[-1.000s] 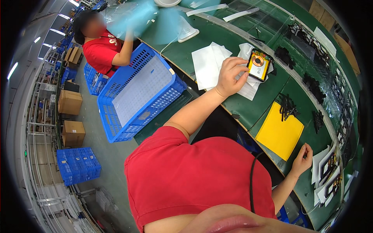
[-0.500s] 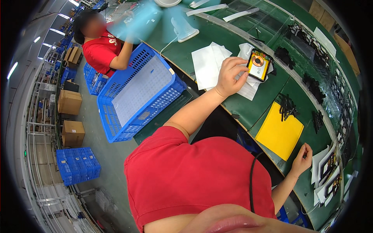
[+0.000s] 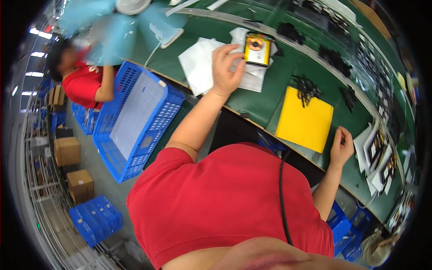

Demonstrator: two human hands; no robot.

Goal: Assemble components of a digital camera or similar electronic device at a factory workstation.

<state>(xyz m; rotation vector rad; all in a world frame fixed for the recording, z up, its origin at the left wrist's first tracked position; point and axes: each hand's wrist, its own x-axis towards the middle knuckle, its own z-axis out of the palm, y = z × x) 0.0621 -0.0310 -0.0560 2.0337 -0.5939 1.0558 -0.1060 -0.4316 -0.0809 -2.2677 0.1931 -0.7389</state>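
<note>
My left hand (image 3: pixel 227 71) reaches over the green workbench (image 3: pixel 198 27), fingers bent and apart, fingertips at the left edge of an opened phone-like device (image 3: pixel 257 50). The device shows a round copper coil over a white and yellow battery in a black frame. White sheets (image 3: pixel 196 63) lie under and beside it. Close to the bench's front edge, my right hand (image 3: pixel 342 147) hovers with loosely curled fingers, thumb apart, and I see nothing in it. To its left lies a yellow sheet (image 3: pixel 306 121), with a bunch of black strips (image 3: pixel 307 89) on its far corner.
White sheets with more opened devices (image 3: pixel 374 153) lie at the right. Black part piles (image 3: pixel 335 59) line the bench's back. A blue crate (image 3: pixel 166 105) stands left of my arm. A fan with blue blades (image 3: pixel 108 33) stands before a co-worker in red (image 3: pixel 83 83).
The whole view has shifted, so bench items appear further left and higher. My left hand stays beside the device; my right hand remains loosely curled near the bench edge.
</note>
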